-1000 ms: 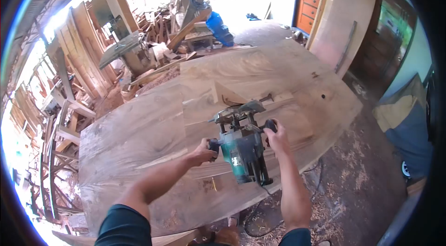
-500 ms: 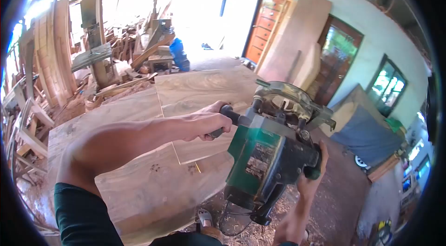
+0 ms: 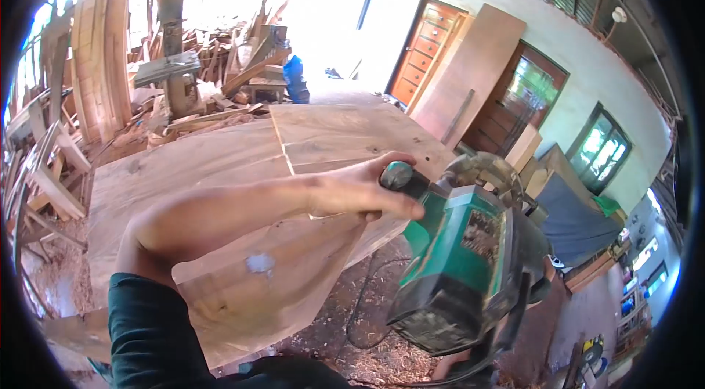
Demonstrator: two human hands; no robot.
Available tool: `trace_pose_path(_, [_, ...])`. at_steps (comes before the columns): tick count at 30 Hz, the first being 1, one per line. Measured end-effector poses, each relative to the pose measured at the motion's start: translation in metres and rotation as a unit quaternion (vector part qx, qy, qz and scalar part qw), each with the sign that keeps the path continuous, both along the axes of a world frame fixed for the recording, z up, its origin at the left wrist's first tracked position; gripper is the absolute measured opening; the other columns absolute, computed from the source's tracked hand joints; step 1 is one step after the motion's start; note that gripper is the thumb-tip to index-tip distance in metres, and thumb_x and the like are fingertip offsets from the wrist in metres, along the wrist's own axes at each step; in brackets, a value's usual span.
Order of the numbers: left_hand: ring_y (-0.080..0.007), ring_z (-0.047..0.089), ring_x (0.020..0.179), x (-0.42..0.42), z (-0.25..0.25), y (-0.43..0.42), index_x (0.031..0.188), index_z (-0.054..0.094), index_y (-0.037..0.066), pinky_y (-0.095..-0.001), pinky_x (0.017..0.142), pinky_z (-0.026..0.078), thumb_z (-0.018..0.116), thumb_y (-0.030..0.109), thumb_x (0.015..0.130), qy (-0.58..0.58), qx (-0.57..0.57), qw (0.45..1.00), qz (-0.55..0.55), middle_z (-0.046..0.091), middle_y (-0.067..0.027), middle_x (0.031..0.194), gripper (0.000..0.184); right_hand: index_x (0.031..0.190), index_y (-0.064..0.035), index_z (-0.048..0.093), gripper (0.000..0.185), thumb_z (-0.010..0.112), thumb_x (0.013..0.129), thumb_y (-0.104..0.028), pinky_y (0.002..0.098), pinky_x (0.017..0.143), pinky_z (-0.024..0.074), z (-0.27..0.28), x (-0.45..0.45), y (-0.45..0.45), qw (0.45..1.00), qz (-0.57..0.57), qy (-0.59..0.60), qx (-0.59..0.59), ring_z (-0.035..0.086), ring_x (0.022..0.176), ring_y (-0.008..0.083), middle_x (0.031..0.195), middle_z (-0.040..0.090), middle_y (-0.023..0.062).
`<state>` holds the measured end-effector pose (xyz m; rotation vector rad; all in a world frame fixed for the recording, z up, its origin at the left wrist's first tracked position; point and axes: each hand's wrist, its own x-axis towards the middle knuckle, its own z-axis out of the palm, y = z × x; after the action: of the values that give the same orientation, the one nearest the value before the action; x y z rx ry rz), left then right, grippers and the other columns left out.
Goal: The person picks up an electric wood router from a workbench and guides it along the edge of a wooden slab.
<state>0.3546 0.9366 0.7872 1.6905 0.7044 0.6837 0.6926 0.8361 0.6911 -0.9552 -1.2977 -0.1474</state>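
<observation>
A green and black plunge router [image 3: 463,264] is held up in front of me at the right, tilted, its round base turned away toward the far side. My left hand [image 3: 360,187] is around the black side handle [image 3: 400,177], thumb over the top and a finger stretched along the body. Most of my right hand [image 3: 548,269] is hidden behind the router, on its far right side. Left of the router lie large wooden sheets [image 3: 191,168], one overlapping another. A black cord [image 3: 358,315] hangs below it.
Wood scraps [image 3: 220,58] and tall planks [image 3: 103,58] pile up at the left. Against the back wall stand a leaning panel [image 3: 481,69] and an orange-brown door [image 3: 426,47]. A blue-grey cloth [image 3: 576,213] covers something at the right. Shavings [image 3: 389,359] litter the floor.
The router has tipped and shifted right and lower in view, its motor end now nearer me. My left hand's grip on the handle has loosened. The right hand has gone behind the body.
</observation>
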Motion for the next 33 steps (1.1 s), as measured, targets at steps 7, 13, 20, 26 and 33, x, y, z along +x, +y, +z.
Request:
trace_pose_path(7, [-0.0151,0.052,0.054,-0.014,-0.042,-0.004,0.093,0.063,0.003,-0.0373,0.052,0.044,0.061,0.059,0.09,-0.048,0.263,0.952,0.152,0.055,-0.0005,0.065,0.056,0.119,0.0044,0.057,0.039,0.064,0.089,-0.02,0.0308,0.086,0.0493,0.006,-0.049,0.004,0.986,0.025,0.162,0.031,0.063,0.099,0.0183,0.111,0.064,0.0099])
trace_pose_path(13, [-0.0271,0.064,0.06,-0.063,-0.012,-0.011,0.069,0.068,0.001,-0.0436,0.06,0.049,0.048,0.074,0.086,0.217,0.25,0.92,0.211,0.059,-0.0159,0.058,0.078,0.104,0.0036,0.062,0.022,0.062,0.092,-0.015,0.0252,0.079,0.0461,0.021,-0.095,-0.007,0.965,0.044,0.244,-0.086,0.06,0.086,0.0119,0.091,0.063,0.0042])
trace_pose_path(20, [-0.0238,0.068,0.063,-0.103,-0.013,0.026,0.057,0.069,0.007,-0.0399,0.066,0.053,0.046,0.074,0.085,0.235,0.238,0.917,0.217,0.063,-0.0104,0.054,0.076,0.097,-0.0004,0.061,0.041,0.073,0.086,-0.038,0.0266,0.042,0.0425,0.036,-0.172,-0.015,0.939,-0.018,0.299,-0.171,0.056,0.054,0.012,0.075,0.061,0.0053])
trace_pose_path(26, [-0.019,0.07,0.075,-0.12,-0.004,0.055,0.075,0.077,0.008,-0.034,0.082,0.052,0.049,0.067,0.085,0.222,0.155,0.946,0.177,0.072,-0.0059,0.068,0.066,0.09,0.0002,0.06,0.044,0.07,0.088,-0.042,0.0257,0.038,0.0401,0.055,-0.207,-0.013,0.927,0.029,0.298,-0.227,0.054,0.047,0.0124,0.069,0.061,0.0059])
trace_pose_path(33, [-0.0185,0.07,0.079,-0.122,-0.011,0.075,0.076,0.077,0.006,-0.0344,0.085,0.052,0.05,0.069,0.085,0.222,0.147,0.954,0.14,0.073,-0.0072,0.074,0.069,0.092,0.0003,0.06,0.044,0.069,0.09,-0.043,0.0244,0.037,0.0401,0.045,-0.213,-0.001,0.926,-0.001,0.3,-0.228,0.053,0.045,0.0122,0.071,0.06,0.0062])
